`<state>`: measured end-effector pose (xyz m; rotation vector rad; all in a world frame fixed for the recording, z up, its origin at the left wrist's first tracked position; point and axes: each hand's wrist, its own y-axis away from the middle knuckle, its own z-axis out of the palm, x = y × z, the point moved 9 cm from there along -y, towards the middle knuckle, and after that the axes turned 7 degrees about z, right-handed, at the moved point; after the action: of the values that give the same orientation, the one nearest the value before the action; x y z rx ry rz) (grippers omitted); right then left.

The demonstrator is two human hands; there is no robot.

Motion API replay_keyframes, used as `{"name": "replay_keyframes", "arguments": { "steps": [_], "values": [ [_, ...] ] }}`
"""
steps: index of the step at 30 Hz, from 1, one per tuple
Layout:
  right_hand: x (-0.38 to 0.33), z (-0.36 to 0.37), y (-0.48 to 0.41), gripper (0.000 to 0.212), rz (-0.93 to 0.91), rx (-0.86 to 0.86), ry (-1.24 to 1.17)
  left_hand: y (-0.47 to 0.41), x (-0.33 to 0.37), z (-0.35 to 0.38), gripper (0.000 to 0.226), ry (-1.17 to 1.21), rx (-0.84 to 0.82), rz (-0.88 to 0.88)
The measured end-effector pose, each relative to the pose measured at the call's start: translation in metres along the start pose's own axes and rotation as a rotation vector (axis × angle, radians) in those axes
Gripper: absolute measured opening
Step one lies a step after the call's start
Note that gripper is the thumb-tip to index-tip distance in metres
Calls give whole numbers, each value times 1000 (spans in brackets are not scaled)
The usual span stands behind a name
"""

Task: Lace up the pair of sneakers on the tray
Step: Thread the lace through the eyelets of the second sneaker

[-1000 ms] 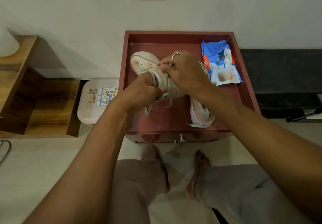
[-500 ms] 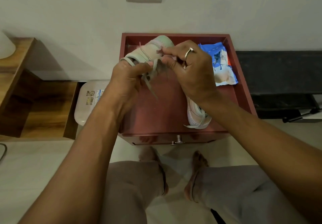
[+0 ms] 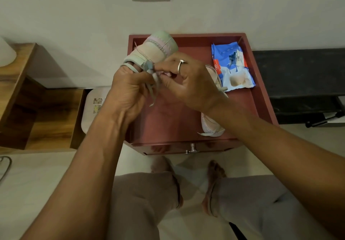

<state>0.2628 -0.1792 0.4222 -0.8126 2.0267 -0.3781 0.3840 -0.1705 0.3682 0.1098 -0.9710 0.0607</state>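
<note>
A small pale pink and green sneaker [image 3: 156, 50] is held up above the back left of the dark red tray [image 3: 261, 97], toe pointing away. My left hand [image 3: 128, 92] grips its heel end, with a finger hooked in a loop. My right hand [image 3: 188, 84], wearing a ring, pinches the grey lace [image 3: 155, 84] at the shoe's opening; loose lace ends hang down between the hands. The second sneaker [image 3: 211, 125] lies on the tray under my right wrist, mostly hidden, its lace end trailing at the front.
A blue and white packet [image 3: 231, 66] lies at the tray's back right. The tray tops a small drawer unit with a metal knob [image 3: 192, 148]. A wooden shelf [image 3: 37, 99] and a white lidded box [image 3: 93, 107] stand to the left, a black bench [image 3: 298, 75] to the right. My legs are below.
The sneaker has been lifted off the tray and tipped toe-away toward the wall. My right hand has shifted from covering the shoe to pinching the lace at its opening.
</note>
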Motion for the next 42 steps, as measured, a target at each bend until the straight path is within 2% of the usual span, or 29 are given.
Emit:
{"name": "replay_keyframes", "arguments": {
  "steps": [3,7,9,11,15,18,24,29,31,34,38,42],
  "values": [
    [-2,-4,0,16,-35,-50,-27,-1,-2,3,53,-11,-3,-28],
    [5,-24,-5,17,33,175,49,3,1,8,71,86,-8,-39],
    [8,-25,-6,18,81,246,74,4,-2,12,59,81,1,-56],
    [4,-17,-5,17,87,237,63,3,-6,11,49,77,22,-67],
    [-8,-6,-5,10,-14,137,82,3,-7,4,51,61,80,-74],
    [-6,-17,-6,12,-10,221,176,3,-6,5,45,79,98,-80],
    [11,-35,-8,13,145,389,239,3,-5,12,36,60,97,-76],
    [-8,-12,-4,11,21,229,220,6,-4,9,44,72,74,-65],
    [-3,-19,-8,11,47,273,254,5,-4,9,40,66,68,-71],
    [7,-34,-11,13,93,357,249,4,-2,11,53,25,90,-58],
    [-8,-14,-3,12,-13,195,245,7,-2,7,58,21,97,-65],
    [10,-34,-6,14,88,327,242,6,2,10,44,89,93,-38]
  ]
}}
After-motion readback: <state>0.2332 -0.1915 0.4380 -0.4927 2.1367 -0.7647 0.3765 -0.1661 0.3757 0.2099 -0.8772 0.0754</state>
